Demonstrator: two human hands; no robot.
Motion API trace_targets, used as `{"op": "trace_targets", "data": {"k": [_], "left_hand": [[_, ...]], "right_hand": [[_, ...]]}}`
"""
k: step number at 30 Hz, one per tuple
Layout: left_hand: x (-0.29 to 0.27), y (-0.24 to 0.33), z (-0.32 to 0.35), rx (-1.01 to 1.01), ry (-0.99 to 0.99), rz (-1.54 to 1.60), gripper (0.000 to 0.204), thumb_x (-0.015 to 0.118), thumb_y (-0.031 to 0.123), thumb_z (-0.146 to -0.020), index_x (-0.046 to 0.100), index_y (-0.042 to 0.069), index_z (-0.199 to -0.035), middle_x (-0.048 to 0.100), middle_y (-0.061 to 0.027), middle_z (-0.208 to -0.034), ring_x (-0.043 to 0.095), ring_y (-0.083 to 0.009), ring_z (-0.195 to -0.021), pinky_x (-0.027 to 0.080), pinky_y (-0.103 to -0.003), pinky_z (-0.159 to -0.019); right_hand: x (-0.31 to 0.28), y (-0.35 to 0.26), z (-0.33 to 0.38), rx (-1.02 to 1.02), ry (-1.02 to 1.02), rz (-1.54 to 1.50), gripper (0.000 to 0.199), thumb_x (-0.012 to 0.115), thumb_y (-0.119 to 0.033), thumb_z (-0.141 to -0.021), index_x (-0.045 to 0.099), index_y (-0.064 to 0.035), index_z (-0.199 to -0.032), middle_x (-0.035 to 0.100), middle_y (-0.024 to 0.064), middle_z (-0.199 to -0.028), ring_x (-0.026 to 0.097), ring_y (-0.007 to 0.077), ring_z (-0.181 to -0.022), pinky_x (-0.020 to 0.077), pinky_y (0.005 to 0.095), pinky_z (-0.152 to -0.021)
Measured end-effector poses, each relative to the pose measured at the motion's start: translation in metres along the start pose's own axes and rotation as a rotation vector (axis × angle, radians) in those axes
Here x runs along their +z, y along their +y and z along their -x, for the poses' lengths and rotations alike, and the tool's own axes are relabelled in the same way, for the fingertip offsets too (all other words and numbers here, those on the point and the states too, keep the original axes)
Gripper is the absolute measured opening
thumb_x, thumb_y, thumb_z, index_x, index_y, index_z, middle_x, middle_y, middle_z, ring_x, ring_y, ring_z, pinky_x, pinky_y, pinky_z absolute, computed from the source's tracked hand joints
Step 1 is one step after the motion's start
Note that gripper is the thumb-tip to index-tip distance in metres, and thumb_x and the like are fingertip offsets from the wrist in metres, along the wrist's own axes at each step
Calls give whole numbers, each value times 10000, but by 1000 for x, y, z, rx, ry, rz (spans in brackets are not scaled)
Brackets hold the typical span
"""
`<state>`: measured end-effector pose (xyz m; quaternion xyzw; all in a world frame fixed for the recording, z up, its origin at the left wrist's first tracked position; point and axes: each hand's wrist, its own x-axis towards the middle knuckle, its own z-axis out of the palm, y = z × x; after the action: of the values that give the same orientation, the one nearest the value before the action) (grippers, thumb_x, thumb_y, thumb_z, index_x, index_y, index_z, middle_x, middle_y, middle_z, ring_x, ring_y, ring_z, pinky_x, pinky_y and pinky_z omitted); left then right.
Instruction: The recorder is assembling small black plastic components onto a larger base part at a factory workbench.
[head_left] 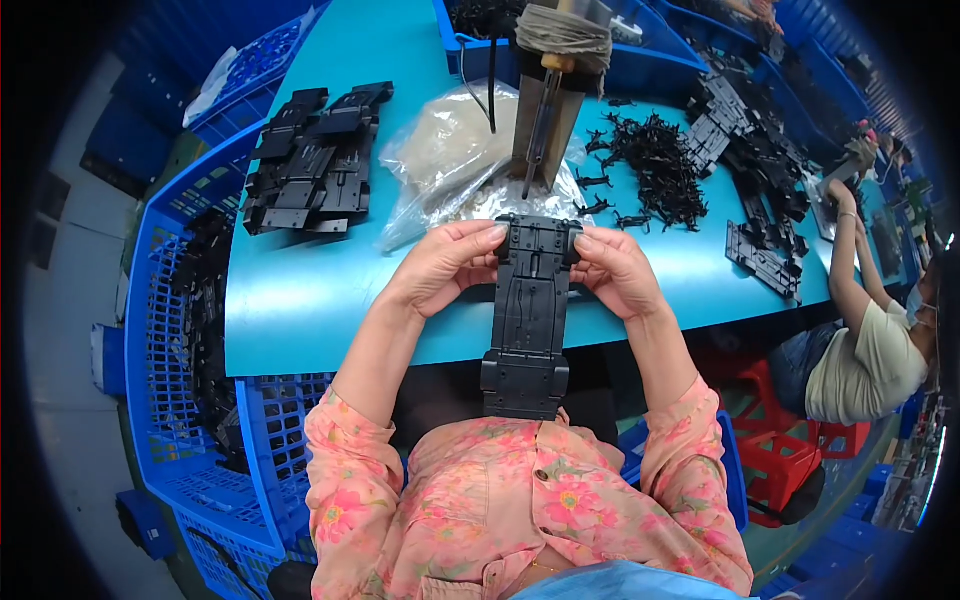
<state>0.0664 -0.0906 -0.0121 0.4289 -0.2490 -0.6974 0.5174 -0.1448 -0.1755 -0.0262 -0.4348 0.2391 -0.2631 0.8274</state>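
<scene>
Between my two hands I hold a long black plastic chassis part (530, 300), its far end below the tip of an upright tool. My left hand (452, 262) pinches the far left corner between thumb and fingers. On the opposite corner, my right hand (618, 268) grips in the same way. The part's near end hangs past the table edge, toward my body. Just beyond it stands the tool, a thin metal driver bit (532, 165) on a post wrapped with cord (562, 40). Whether the bit touches the part cannot be made out.
On the turquoise table (290, 300) lie stacked black chassis parts (318, 160), a clear plastic bag (445, 150) and a pile of small black pieces (655, 165). More black parts (765, 190) lie right. A blue crate (160, 330) stands left; a co-worker (865, 350) sits right near red stools (775, 460).
</scene>
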Motion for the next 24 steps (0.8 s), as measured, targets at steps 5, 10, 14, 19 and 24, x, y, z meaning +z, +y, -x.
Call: {"op": "trace_targets", "data": {"k": [5, 10, 14, 19, 24], "left_hand": [[-4, 5, -5, 10, -79, 54, 220, 614, 219, -786, 578, 67, -941, 574, 34, -747, 547, -48, -645, 481, -197, -593], [1, 12, -8, 0, -40, 50, 229, 620, 212, -781, 568, 67, -951, 586, 21, -776, 558, -56, -667, 479, -201, -597], [1, 11, -11, 30, -66, 71, 245, 622, 212, -780, 561, 65, -965, 591, 14, -804, 562, -63, -678, 477, -206, -612], [0, 9, -13, 48, -110, 85, 260, 621, 202, -780, 548, 59, -985, 595, -1, -851, 562, -72, -702, 473, -212, -636], [-7, 6, -20, 50, -145, 113, 259, 621, 198, -781, 545, 57, -985, 593, -2, -853, 558, -70, -719, 470, -209, -635]], "right_hand": [[6, -8, -2, -29, -28, -20, 212, 546, -178, -814, 551, 4, -923, 604, 60, -836, 567, 102, -682, 465, 221, -629], [2, -6, -7, -86, -4, -34, 180, 550, -183, -811, 548, -11, -863, 600, 58, -812, 556, 106, -673, 447, 220, -613], [11, -8, -5, -130, -16, -73, 155, 545, -177, -812, 536, -23, -805, 594, 54, -794, 534, 99, -651, 425, 217, -597], [11, -8, -3, -190, -7, -29, 155, 544, -178, -813, 533, -27, -784, 593, 51, -775, 519, 91, -636, 410, 211, -591], [9, -6, -6, -191, 10, -25, 175, 555, -198, -810, 543, -24, -794, 597, 54, -780, 516, 87, -630, 408, 207, -592]]}}
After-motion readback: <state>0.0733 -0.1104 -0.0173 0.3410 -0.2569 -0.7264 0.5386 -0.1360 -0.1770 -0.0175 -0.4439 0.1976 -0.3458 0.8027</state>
